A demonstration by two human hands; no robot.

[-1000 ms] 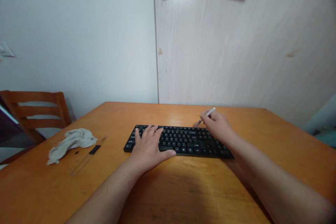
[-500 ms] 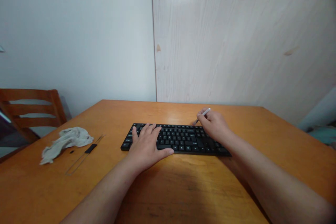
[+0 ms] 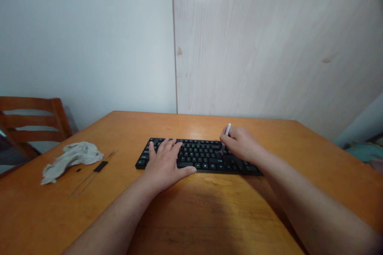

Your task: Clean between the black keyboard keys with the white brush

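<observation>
My left hand [image 3: 164,163] lies flat on the left half of a black computer keyboard [image 3: 200,154], its fingers spread over the keys and holding nothing. My right hand [image 3: 241,143] is curled around a slim white stylus or pen [image 3: 228,129], which stands nearly upright. Its lower end is hidden behind my fingers and seems to point down at the keys. The heel of that hand is over the keyboard's right part, hiding some keys.
The keyboard sits on an orange wooden table [image 3: 191,125]. To its left lie a crumpled grey cloth [image 3: 72,163] and a thin wire loop with a black piece [image 3: 100,166]. A wooden chair [image 3: 30,125] stands beyond the table's left side, and a pale wood-grain panel [image 3: 239,48] rises behind the table.
My right hand has moved left over the keyboard, and the stylus has turned more upright. My left hand stays on the keys. The whole scene sits slightly higher in the view.
</observation>
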